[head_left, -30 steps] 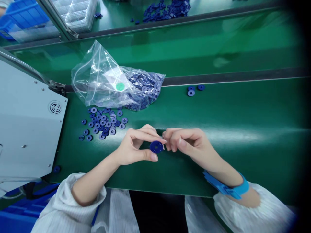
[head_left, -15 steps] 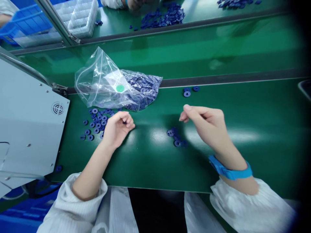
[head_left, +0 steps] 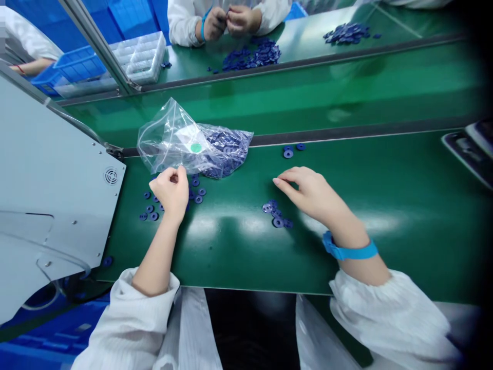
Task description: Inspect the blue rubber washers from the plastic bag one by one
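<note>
My left hand (head_left: pixel 171 191) hovers over a scatter of small blue rings (head_left: pixel 152 211) just in front of a clear plastic bag (head_left: pixel 181 144) that holds more blue rings. Its fingers are curled with the thumb against the index finger, and what they pinch is hidden. My right hand (head_left: pixel 310 194) floats above the green mat, its fingers loosely stretched to the left with nothing in them. Just left of and below its fingertips lies a small cluster of blue rings (head_left: pixel 275 215).
A grey machine housing (head_left: pixel 50 185) fills the left side. A couple of loose rings (head_left: pixel 288 151) lie near the belt's dark rail (head_left: pixel 346 132). Across the belt, another person's hands (head_left: pixel 227 20) work over a ring pile (head_left: pixel 250 55). Clear trays (head_left: pixel 144 54) stand at the back left, a dark tray (head_left: pixel 464 149) at the right edge.
Both hands held a stack of blue rings together a second ago. The rings now lie on the mat. My left hand moved left onto the scattered rings, and my right hand drew back right.
</note>
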Motion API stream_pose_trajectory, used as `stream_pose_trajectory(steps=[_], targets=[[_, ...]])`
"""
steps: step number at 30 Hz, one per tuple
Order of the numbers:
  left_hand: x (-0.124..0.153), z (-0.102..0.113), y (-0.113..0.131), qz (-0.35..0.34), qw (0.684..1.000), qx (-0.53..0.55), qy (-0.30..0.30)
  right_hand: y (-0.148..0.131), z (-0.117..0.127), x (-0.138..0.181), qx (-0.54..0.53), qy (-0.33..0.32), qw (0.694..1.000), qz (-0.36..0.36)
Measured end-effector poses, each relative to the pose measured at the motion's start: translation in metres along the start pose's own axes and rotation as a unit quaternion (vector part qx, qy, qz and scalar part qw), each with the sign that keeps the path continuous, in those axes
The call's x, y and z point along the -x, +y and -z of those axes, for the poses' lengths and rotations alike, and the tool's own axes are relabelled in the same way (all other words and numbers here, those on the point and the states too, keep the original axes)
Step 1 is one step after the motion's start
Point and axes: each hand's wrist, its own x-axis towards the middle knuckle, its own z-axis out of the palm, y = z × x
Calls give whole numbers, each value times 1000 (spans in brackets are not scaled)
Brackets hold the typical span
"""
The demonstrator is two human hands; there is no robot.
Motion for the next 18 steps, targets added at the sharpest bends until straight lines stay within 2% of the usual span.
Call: stream_pose_trajectory(steps=[4,8,10,13,18], targets=[[10,-6,0,-118,990,-66,41,-1,-13,9,-19,41,999,6],[22,-14,-2,-273,960,-49,24,-10,-28,30,-19,52,998,7],[24,-16,-5,-297,954,-35,13,-16,-34,42,-11,51,999,13],[25,-16,-7,-295,955,-13,8,-23,-43,53,47,40,998,25],[41,-15,4,-326,945,15,-22,-29,-47,51,119,29,991,49]])
